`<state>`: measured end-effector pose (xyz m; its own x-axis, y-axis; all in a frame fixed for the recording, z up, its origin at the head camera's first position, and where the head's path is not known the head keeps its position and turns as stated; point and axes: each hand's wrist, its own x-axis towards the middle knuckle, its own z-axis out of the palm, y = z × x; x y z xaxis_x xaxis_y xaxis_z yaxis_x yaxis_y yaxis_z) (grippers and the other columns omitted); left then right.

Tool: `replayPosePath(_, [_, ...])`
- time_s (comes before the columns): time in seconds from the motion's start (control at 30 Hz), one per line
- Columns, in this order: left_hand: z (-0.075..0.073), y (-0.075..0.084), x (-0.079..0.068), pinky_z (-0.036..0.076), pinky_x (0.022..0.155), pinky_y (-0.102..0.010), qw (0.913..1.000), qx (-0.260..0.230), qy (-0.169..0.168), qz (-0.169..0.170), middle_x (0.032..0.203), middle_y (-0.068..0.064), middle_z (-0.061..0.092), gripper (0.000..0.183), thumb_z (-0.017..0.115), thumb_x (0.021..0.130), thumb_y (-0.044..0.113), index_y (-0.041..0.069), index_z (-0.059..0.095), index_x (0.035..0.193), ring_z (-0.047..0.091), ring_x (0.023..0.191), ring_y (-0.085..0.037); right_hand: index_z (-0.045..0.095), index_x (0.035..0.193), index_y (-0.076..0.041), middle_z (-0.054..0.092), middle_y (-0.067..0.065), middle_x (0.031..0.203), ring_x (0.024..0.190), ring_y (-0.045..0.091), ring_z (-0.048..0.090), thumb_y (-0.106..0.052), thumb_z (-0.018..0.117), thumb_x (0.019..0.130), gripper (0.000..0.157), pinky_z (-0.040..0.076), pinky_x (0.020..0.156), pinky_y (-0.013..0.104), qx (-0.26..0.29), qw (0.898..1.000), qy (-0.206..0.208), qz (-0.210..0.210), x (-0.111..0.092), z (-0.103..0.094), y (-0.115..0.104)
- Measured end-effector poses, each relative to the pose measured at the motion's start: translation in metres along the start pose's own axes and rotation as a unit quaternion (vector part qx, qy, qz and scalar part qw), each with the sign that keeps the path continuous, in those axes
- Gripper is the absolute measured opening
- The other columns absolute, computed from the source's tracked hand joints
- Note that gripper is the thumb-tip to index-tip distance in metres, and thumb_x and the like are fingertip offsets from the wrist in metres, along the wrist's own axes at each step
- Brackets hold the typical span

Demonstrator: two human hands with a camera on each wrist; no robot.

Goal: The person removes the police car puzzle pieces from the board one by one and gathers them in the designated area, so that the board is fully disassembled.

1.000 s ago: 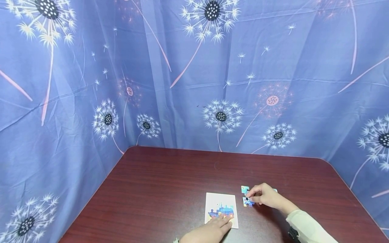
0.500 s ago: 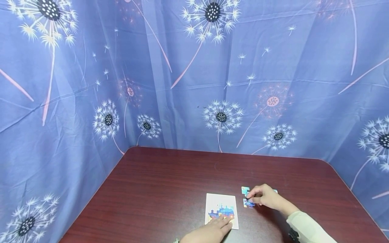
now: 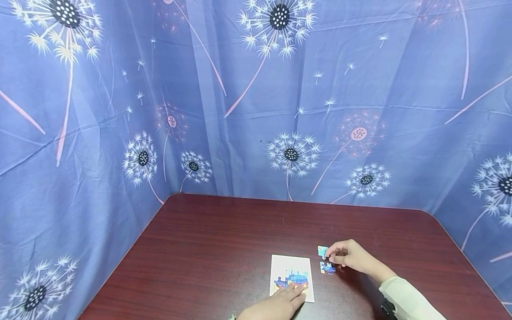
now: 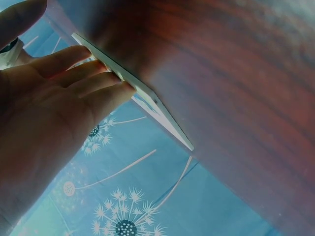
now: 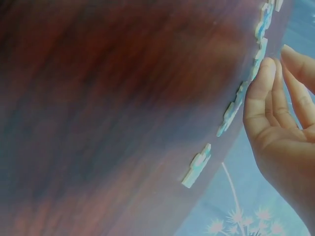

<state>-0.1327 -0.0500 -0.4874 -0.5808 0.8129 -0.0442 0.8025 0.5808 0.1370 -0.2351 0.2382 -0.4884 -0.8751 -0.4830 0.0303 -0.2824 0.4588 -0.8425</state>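
A white puzzle board (image 3: pixel 291 271) with a partly built blue picture lies on the dark wooden table (image 3: pixel 224 249). My left hand (image 3: pixel 295 293) rests flat on the board's near edge, fingers straight; the left wrist view shows the left hand (image 4: pixel 98 83) pressing the board (image 4: pixel 147 98). My right hand (image 3: pixel 333 255) hovers to the right of the board among loose puzzle pieces, one (image 3: pixel 322 250) at its fingertips and one (image 3: pixel 327 267) just below. In the right wrist view the thumb (image 5: pixel 258 88) touches a piece (image 5: pixel 257 61) lying on the table; nothing sits between thumb and fingers.
Blue dandelion-print cloth (image 3: pixel 256 111) walls in the table at the back and both sides. Further loose pieces (image 5: pixel 197 166) lie in a row on the table in the right wrist view. Bare wood stretches behind and left of the board.
My right hand has shifted slightly away from me, uncovering the lower loose piece it was on before. The left hand and board have not moved.
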Motion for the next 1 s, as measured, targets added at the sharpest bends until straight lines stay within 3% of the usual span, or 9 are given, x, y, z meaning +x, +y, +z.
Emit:
replayPosePath(0.2, [0.000, 0.000, -0.001, 0.039, 0.104, -0.030, 1.0000, 0.003, -0.001, -0.001, 0.149, -0.002, 0.041, 0.061, 0.058, 0.090, 0.050, 0.009, 0.052, 0.135, 0.040, 0.135, -0.019, 0.069, 0.100, 0.004, 0.066, 0.009, 0.081, 0.058, 0.007, 0.053, -0.002, 0.067, 0.087, 0.015, 0.047, 0.050, 0.024, -0.024, 0.999, 0.017, -0.015, 0.006, 0.003, -0.007])
replayPosePath(0.4, [0.000, 0.000, -0.001, 0.039, 0.105, -0.031, 1.0000, 0.003, -0.002, -0.001, 0.150, -0.002, 0.041, 0.061, 0.057, 0.090, 0.049, 0.009, 0.052, 0.136, 0.040, 0.136, -0.019, 0.067, 0.104, 0.007, 0.066, 0.012, 0.083, 0.065, 0.009, 0.059, -0.002, 0.064, 0.090, 0.017, 0.052, 0.056, 0.027, -0.007, 0.998, 0.005, -0.069, 0.014, 0.011, -0.016])
replayPosePath(0.5, [-0.001, 0.000, -0.002, 0.039, 0.106, -0.032, 0.9999, -0.007, -0.010, -0.006, 0.151, -0.002, 0.038, 0.063, 0.056, 0.091, 0.051, 0.009, 0.050, 0.138, 0.038, 0.137, -0.019, 0.066, 0.106, 0.007, 0.067, 0.015, 0.086, 0.070, 0.012, 0.062, -0.004, 0.063, 0.091, 0.019, 0.054, 0.061, 0.026, 0.008, 0.997, -0.008, -0.080, 0.018, 0.016, -0.021])
replayPosePath(0.7, [-0.007, 0.002, -0.003, 0.036, 0.108, -0.033, 0.9991, -0.028, -0.026, -0.018, 0.154, -0.002, 0.034, 0.066, 0.054, 0.091, 0.052, 0.008, 0.048, 0.139, 0.033, 0.140, -0.018, 0.067, 0.107, 0.005, 0.069, 0.019, 0.092, 0.076, 0.020, 0.066, -0.004, 0.063, 0.091, 0.019, 0.055, 0.065, 0.029, 0.011, 0.997, -0.041, -0.062, 0.028, 0.037, -0.029])
replayPosePath(0.87, [-0.008, 0.003, -0.004, 0.037, 0.107, -0.033, 0.9997, -0.007, -0.022, -0.010, 0.153, -0.003, 0.034, 0.065, 0.053, 0.092, 0.052, 0.008, 0.047, 0.139, 0.032, 0.140, -0.016, 0.068, 0.106, 0.003, 0.069, 0.014, 0.093, 0.083, 0.016, 0.065, -0.006, 0.065, 0.090, 0.018, 0.052, 0.072, 0.023, 0.028, 0.994, -0.076, -0.074, 0.033, 0.054, -0.036])
replayPosePath(1.0, [-0.009, 0.002, -0.004, 0.038, 0.106, -0.034, 0.9997, -0.004, -0.025, -0.003, 0.154, -0.004, 0.033, 0.069, 0.053, 0.092, 0.054, 0.007, 0.044, 0.141, 0.030, 0.141, -0.015, 0.068, 0.105, 0.004, 0.068, 0.015, 0.091, 0.082, 0.014, 0.064, -0.005, 0.066, 0.088, 0.019, 0.053, 0.074, 0.024, 0.032, 0.989, -0.106, -0.099, 0.037, 0.064, -0.036])
